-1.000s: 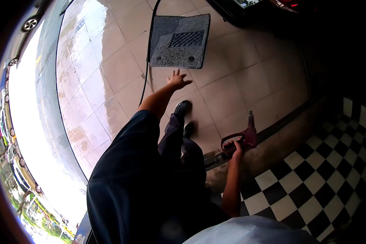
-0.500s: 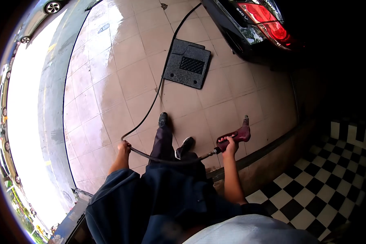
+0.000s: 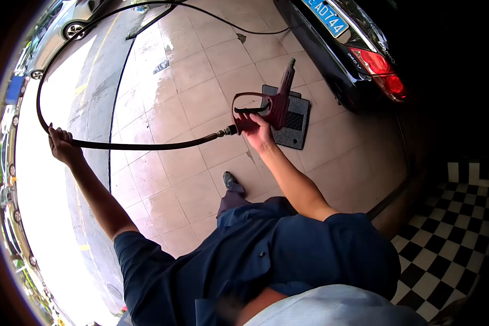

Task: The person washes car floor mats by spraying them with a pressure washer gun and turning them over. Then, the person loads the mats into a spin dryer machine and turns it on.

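My right hand is closed around the grip of a dark red spray gun, held up in front of me with its nozzle toward the parked car. A black hose joins the gun's rear by a metal coupling. My left hand, raised far out to the left, is wrapped round this hose. From there the hose arcs up over the top of the view and back down toward the car. Beyond the gun, a grey floor mat lies on the tiles, partly hidden by the gun.
The rear of a black car stands at the upper right. Pinkish floor tiles have wet, shiny patches. A black-and-white checkered floor lies at the lower right. A silver car is parked across the road at the upper left.
Both hands have risen and moved left and away from my body, carrying the spray gun and hose. The hose has lifted off the floor into a loop. The gun now overlaps the mat.
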`<action>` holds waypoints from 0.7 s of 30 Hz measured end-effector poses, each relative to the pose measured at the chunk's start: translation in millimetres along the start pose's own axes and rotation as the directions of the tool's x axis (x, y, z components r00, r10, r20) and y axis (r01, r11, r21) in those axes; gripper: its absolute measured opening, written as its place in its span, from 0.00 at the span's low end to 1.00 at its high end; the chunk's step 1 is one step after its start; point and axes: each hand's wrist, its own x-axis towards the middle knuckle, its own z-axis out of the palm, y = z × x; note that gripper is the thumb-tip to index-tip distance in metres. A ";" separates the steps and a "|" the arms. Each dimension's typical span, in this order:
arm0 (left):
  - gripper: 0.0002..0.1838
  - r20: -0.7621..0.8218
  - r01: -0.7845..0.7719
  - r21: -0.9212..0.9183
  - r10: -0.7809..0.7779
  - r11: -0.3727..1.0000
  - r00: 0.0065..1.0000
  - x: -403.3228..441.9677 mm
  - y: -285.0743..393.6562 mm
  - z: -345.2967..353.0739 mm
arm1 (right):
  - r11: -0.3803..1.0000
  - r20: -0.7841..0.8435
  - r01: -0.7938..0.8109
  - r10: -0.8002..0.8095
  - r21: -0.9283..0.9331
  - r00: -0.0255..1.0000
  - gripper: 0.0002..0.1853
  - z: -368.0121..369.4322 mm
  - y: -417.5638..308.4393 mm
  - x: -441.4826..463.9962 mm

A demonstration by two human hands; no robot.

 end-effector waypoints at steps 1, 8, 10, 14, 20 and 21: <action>0.21 -0.110 0.050 0.118 -0.037 0.992 0.993 30.1 -51.1 -18.0 | 0.999 0.008 0.033 -0.032 -0.033 0.999 0.14 16.3 6.3 20.8; 0.33 0.737 -0.305 0.600 -0.363 0.740 0.571 -161.5 -280.0 95.0 | 0.967 -0.348 0.159 -0.222 -0.200 0.911 0.04 -13.5 43.5 124.2; 0.44 0.753 -0.430 0.654 -0.595 0.623 0.283 -225.4 -320.0 130.6 | 0.961 -0.458 0.096 -0.210 -0.258 0.864 0.03 -43.9 57.8 160.0; 0.40 0.742 -0.559 0.638 -0.617 0.530 0.262 -250.3 -407.7 151.2 | 0.966 -0.591 0.075 -0.212 -0.248 0.778 0.07 -83.6 101.2 241.5; 0.17 0.655 -0.286 0.740 -0.749 0.609 0.101 -230.8 -517.7 188.2 | 0.810 -0.496 -0.156 -0.182 -0.565 0.849 0.32 -115.0 57.7 316.2; 0.17 0.610 -0.275 0.786 -0.765 0.554 0.205 -227.6 -547.4 192.3 | 0.751 -0.482 -0.182 -0.200 -0.635 0.853 0.38 -125.8 44.9 329.6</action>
